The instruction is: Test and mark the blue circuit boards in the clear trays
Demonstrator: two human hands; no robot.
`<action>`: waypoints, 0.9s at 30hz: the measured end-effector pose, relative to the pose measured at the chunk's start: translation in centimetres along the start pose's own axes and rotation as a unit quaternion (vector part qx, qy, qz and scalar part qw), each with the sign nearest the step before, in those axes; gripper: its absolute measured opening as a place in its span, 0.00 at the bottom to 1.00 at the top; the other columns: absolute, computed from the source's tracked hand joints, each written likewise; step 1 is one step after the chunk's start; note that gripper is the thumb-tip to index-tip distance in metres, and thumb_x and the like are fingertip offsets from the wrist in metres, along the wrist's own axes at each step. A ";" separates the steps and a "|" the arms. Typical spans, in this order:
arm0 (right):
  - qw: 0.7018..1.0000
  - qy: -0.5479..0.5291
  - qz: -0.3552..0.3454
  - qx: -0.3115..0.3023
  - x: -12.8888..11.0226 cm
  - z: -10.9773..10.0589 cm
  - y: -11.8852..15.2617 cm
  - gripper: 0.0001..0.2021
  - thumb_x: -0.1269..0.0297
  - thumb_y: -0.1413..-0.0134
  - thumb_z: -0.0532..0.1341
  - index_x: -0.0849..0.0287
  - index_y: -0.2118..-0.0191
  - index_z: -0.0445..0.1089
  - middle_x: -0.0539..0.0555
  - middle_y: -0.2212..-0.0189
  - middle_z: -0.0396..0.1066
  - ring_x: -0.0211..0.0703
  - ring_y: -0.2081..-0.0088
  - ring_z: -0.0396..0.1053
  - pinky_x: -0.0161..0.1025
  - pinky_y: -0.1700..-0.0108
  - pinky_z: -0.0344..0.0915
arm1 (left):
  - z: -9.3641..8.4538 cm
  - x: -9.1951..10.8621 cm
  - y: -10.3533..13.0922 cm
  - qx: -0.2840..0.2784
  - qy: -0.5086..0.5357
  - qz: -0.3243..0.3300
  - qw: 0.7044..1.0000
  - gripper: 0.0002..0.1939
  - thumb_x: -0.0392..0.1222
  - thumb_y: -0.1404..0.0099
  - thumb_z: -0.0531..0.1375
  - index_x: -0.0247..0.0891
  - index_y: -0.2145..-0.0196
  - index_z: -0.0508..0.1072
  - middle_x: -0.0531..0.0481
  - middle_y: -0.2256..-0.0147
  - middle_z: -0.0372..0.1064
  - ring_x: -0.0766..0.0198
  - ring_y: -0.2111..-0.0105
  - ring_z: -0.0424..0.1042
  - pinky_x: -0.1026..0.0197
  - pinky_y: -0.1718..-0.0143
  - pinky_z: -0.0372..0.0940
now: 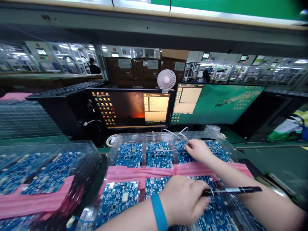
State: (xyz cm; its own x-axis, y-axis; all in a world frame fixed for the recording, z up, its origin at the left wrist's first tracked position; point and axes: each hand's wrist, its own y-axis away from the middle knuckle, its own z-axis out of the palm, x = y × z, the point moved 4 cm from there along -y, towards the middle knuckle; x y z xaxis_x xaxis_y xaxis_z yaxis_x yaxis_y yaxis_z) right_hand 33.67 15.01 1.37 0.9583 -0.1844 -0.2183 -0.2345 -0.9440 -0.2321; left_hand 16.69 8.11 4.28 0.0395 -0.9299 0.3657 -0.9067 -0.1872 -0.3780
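My left hand [184, 200], with a blue band [159, 211] on its wrist, is closed around a black marker pen [232, 191] that points to the right. It is above the near row of blue circuit boards [120, 195]. Farther back, my right hand [199, 150] is pinched over a board in the far row, at a thin white cable [179, 136] that loops up behind it. The fingertips partly hide what they grip. Another far-row circuit board [158, 155] has a white cable end lying across it. The boards sit in a clear plastic tray [113, 141] with pink foam strips [139, 172].
Two monitors [130, 109] [216, 104] stand behind the tray, with a small white fan [166, 79] clipped on top. Another tray of boards [48, 170] lies at left. Black computer cases [69, 112] flank the monitors. A shelf beam [144, 29] crosses above.
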 end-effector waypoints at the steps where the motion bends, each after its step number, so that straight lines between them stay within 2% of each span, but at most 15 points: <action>1: 1.000 0.005 -0.003 0.004 0.1 0.3 -0.3 0.10 0.68 0.49 0.56 0.60 0.79 0.64 0.50 0.78 0.66 0.40 0.72 0.63 0.32 0.72 0.49 | 0.0 0.0 0.0 0.000 0.000 -0.003 1.000 0.13 0.43 0.40 0.50 0.36 0.58 0.62 0.50 0.68 0.69 0.60 0.72 0.69 0.58 0.71 0.64; 6: 1.000 0.007 -0.008 -0.004 0.7 1.1 -0.7 0.12 0.66 0.47 0.55 0.59 0.79 0.64 0.48 0.80 0.66 0.38 0.74 0.63 0.31 0.73 0.50 | 0.0 -0.3 -0.2 -0.019 0.007 -0.005 1.000 0.13 0.44 0.40 0.50 0.36 0.58 0.62 0.50 0.69 0.69 0.60 0.72 0.69 0.59 0.71 0.64; 18: 0.999 0.024 -0.031 -0.020 0.3 1.2 -0.5 0.12 0.64 0.46 0.55 0.58 0.78 0.66 0.49 0.78 0.67 0.39 0.72 0.65 0.32 0.70 0.51 | -0.1 -0.4 -0.2 -0.041 0.017 -0.020 0.999 0.14 0.44 0.39 0.49 0.36 0.57 0.62 0.49 0.68 0.69 0.60 0.69 0.69 0.60 0.68 0.63; 27: 0.999 0.016 -0.041 -0.009 0.2 1.0 -0.3 0.12 0.64 0.45 0.54 0.58 0.78 0.67 0.48 0.79 0.66 0.38 0.73 0.64 0.31 0.71 0.51 | 0.0 -0.4 -0.2 -0.044 0.014 -0.024 0.999 0.14 0.44 0.39 0.49 0.37 0.56 0.62 0.50 0.68 0.69 0.59 0.69 0.69 0.59 0.69 0.63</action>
State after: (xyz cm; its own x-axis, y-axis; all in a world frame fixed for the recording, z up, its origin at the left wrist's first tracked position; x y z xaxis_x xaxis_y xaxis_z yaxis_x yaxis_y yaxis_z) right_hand 33.75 15.54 0.49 0.9790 -0.1142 -0.1689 -0.1519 -0.9612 -0.2304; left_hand 16.86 8.49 4.21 0.0736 -0.9106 0.4066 -0.9372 -0.2025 -0.2838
